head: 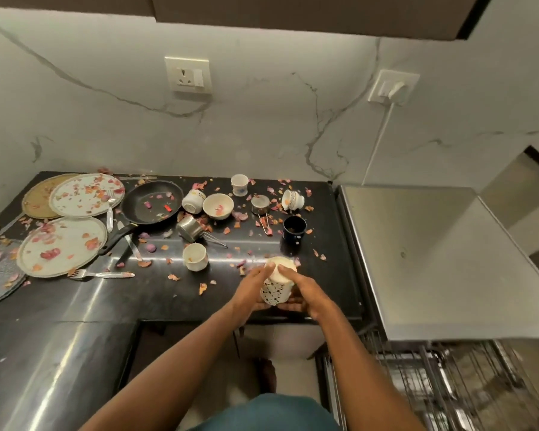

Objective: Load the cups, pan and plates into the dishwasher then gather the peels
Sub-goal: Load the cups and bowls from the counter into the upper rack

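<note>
Both hands close around one patterned white cup (277, 286) at the near edge of the black counter (156, 293): the left hand (252, 289) wraps its left side with fingertips on the rim, and the right hand (305, 293) cups the other side and the base. I cannot see what is inside it. The frying pan (152, 201) holds a few peels (240, 216) and a small red scrap. A white bowl (218, 205) holds one peel. The dark mug (294, 229) has specks in it. Three plates (62, 247) on the left carry scattered peels. Two small steel pots (190, 228) lie among the litter. The dishwasher rack (442, 381) stands pulled out at lower right.
</note>
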A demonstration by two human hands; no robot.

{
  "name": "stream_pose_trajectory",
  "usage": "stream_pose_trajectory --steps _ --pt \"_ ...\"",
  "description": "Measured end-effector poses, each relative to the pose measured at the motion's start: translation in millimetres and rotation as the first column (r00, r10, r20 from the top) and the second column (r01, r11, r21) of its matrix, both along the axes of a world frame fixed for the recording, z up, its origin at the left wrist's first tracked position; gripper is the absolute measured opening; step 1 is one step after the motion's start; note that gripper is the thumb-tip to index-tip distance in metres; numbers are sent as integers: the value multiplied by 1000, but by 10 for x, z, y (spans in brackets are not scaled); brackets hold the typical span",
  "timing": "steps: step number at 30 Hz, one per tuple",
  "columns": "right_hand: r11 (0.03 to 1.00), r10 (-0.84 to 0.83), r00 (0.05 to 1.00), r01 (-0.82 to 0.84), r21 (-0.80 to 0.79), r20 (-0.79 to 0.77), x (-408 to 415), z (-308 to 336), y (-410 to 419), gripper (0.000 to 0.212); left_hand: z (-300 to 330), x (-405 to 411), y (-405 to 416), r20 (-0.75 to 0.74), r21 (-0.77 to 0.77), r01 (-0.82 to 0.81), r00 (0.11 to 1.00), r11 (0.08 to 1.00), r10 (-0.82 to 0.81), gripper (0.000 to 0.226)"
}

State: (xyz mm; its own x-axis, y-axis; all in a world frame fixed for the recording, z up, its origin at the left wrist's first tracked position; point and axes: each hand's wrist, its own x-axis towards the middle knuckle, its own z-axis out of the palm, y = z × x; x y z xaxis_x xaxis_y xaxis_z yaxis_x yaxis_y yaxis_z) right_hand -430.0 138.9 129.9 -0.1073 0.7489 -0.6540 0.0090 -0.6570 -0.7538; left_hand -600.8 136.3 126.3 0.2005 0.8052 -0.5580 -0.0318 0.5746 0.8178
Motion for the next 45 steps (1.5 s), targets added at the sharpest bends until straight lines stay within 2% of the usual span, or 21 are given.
stream_pose_trajectory --steps 5,10,13,17,21,24,27,30,33,37,40,43,45 --pt "993 -121 992 121 6 33 226 -133 -644 70 -21 268 -456 -12 -60 26 1000 998 -27 32" --pt "966 -257 966 258 -11 10 512 -249 -1344 55 -105 581 -890 -19 -100 161 986 982 -164 32" --pt "952 -304 953 304 -48 2 730 -346 -1675 58 -79 816 -1084 -49 -122 262 962 957 -269 22" --pt "928 -353 935 344 -144 -39 1040 -469 -2104 65 -200 1110 -1265 -140 -168 419 886 892 -443 38" --pt "914 -383 914 354 -199 -134 1390 -603 -2466 70 -319 1457 -1364 -171 -179 544 803 820 -571 35" --pt "903 -411 894 373 -212 -180 1692 -630 -2659 65 -405 1828 -1410 -180 -214 589 760 779 -624 36" --pt "865 -486 855 440 -239 -182 2027 -685 -2824 63 -469 2249 -1470 -170 -260 628 718 734 -675 36" --pt "824 -554 816 508 -251 -168 2355 -748 -2972 70 -518 2665 -1527 -198 -270 691 641 670 -741 34" --pt "779 -620 766 577 -246 -168 2651 -833 -3071 64 -519 3029 -1565 -159 -289 714 620 637 -768 35" --pt "746 -663 730 628 -220 -167 2979 -908 -3166 68 -573 3406 -1597 -168 -302 739 580 602 -797 43" --pt "700 -712 691 681 -216 -126 3119 -946 -3244 72 -601 3657 -1675 -137 -380 697 608 609 -782 35" --pt "687 -724 684 703 -181 -88 3191 -981 -3299 47 -657 3902 -1766 -77 -504 640 636 580 -768 46" --pt "683 -728 682 714 -154 -69 3212 -1003 -3316 37 -724 4035 -1787 -78 -570 616 618 543 -783 54"
